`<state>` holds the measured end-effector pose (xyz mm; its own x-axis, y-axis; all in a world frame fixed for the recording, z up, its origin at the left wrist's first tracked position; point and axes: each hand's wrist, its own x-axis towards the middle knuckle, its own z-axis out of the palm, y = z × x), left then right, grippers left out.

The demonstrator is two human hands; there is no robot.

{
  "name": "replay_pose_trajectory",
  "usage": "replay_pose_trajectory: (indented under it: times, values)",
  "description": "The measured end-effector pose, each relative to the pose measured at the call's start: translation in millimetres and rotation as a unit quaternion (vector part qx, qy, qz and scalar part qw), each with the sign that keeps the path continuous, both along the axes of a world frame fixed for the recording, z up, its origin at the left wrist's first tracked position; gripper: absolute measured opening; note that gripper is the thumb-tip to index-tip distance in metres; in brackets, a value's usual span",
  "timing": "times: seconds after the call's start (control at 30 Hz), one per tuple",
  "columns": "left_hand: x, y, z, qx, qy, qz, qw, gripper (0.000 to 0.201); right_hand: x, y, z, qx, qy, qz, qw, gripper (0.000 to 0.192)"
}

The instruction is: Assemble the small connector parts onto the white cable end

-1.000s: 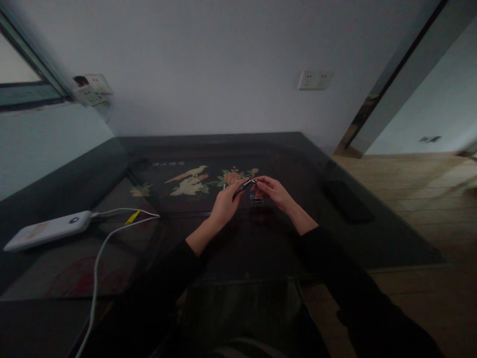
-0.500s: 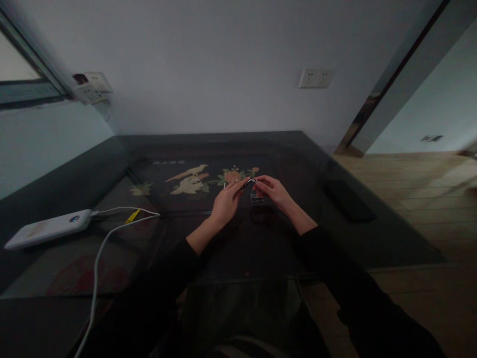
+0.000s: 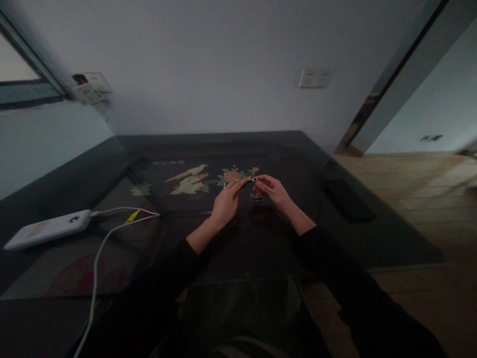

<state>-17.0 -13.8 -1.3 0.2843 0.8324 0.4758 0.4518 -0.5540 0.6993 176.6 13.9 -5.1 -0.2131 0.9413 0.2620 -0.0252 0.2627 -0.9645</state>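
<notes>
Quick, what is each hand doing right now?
Left hand: closed, pinching a small dark, shiny thing.
Right hand: fingers closed on the other end of it.

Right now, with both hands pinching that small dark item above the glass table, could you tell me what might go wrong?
1. The small dark item is held only at fingertips by the left hand and right hand; it could slip onto the glass table.
2. A small clear box sits right under the hands and might get knocked.
3. The white cable from the power bank runs off the near edge and could snag on a sleeve.
</notes>
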Motion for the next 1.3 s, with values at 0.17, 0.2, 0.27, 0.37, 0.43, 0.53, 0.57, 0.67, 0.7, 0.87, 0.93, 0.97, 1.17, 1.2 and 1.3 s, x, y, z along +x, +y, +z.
replay_pose_trajectory:
  times: [0.17, 0.2, 0.27, 0.37, 0.43, 0.53, 0.57, 0.67, 0.7, 0.87, 0.93, 0.97, 1.17, 1.2, 1.3]
  values:
    - [0.9, 0.7, 0.9, -0.004, -0.040, 0.002, 0.999, 0.045, -0.4, 1.2, 0.0, -0.001, 0.005, -0.009, 1.000, 0.038]
    - [1.4, 1.0, 1.3, -0.003, -0.055, 0.002, 0.998, 0.044, -0.4, 1.3, 0.2, -0.003, 0.005, -0.011, 1.000, 0.038]
    - [2.2, 1.6, 2.2, 0.003, -0.082, -0.002, 0.997, 0.043, -0.1, 1.1, 0.9, -0.009, 0.006, -0.016, 1.000, 0.039]
    - [3.5, 2.6, 2.9, -0.009, -0.112, 0.004, 0.994, 0.042, 0.4, 0.2, 2.2, -0.013, 0.007, -0.021, 1.000, 0.040]
    - [4.2, 3.8, 2.6, -0.036, -0.125, 0.018, 0.991, 0.035, 0.8, 0.0, 2.5, -0.013, 0.010, -0.023, 1.000, 0.040]
    - [4.7, 7.4, 1.2, -0.069, -0.147, 0.025, 0.986, 0.018, 1.5, 1.6, 1.0, -0.018, 0.016, -0.026, 0.999, 0.042]
    - [4.6, 9.0, 0.7, -0.077, -0.157, 0.023, 0.984, 0.015, 1.8, 2.6, 0.1, -0.020, 0.016, -0.027, 0.999, 0.042]
    - [3.0, 14.7, -1.1, -0.100, -0.180, 0.014, 0.978, 0.014, 2.6, 5.6, -2.8, -0.020, 0.016, -0.031, 0.999, 0.043]
    - [2.2, 16.5, -2.0, -0.107, -0.179, 0.017, 0.978, 0.013, 2.7, 6.4, -3.5, -0.020, 0.015, -0.033, 0.999, 0.043]
    - [-2.7, 25.1, -9.8, -0.158, -0.130, 0.053, 0.977, 0.015, 2.6, 7.1, -4.6, -0.023, 0.016, -0.039, 0.999, 0.042]
    - [-4.6, 27.6, -12.7, -0.181, -0.124, 0.052, 0.974, 0.017, 2.4, 7.0, -4.5, -0.023, 0.015, -0.040, 0.999, 0.041]
    - [-5.4, 28.3, -13.5, -0.186, -0.121, 0.054, 0.973, 0.017, 2.4, 6.9, -4.5, -0.024, 0.015, -0.041, 0.999, 0.041]
    - [-7.9, 23.2, -10.9, -0.155, -0.058, 0.065, 0.984, 0.024, 2.5, 6.5, -5.0, -0.025, 0.008, -0.041, 0.999, 0.040]
    - [-7.7, 21.4, -10.1, -0.149, -0.040, 0.062, 0.986, 0.024, 2.5, 6.5, -5.0, -0.025, 0.007, -0.041, 0.999, 0.040]
    - [-6.5, 16.9, -9.2, -0.119, 0.017, 0.061, 0.991, 0.021, 2.4, 6.5, -5.1, -0.021, 0.002, -0.044, 0.999, 0.041]
